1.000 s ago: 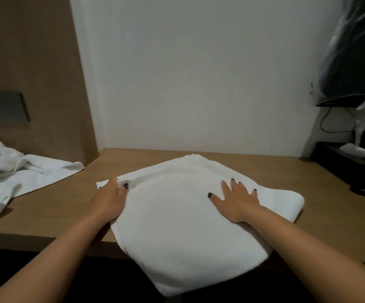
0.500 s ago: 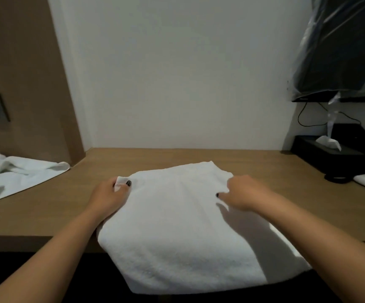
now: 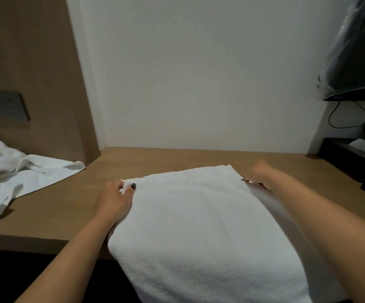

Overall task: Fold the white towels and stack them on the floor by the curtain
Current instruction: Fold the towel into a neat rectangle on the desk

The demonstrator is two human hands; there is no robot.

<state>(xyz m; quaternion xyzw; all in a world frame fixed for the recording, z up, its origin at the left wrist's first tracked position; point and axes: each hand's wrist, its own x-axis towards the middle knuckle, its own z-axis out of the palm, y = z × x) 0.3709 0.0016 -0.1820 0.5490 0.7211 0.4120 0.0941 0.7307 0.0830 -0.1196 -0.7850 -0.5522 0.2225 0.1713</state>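
A folded white towel (image 3: 199, 226) lies on the wooden desk (image 3: 177, 158), its near part hanging over the front edge. My left hand (image 3: 113, 200) pinches the towel's far left corner between thumb and fingers. My right hand (image 3: 259, 177) grips the far right corner, slightly blurred. A second white towel (image 3: 22, 173) lies crumpled and unfolded at the desk's left end. The floor and the curtain are out of view.
A white wall rises behind the desk, with a brown wooden panel (image 3: 30, 73) and grey socket plate (image 3: 2, 106) to the left. At right stand a black tissue box (image 3: 352, 154) and a plastic-wrapped dark screen (image 3: 358, 51).
The right side of the towel has been folded over to the left. My right hand left the towel's top, closed, and moved to the far right corner. My left hand kept its corner.
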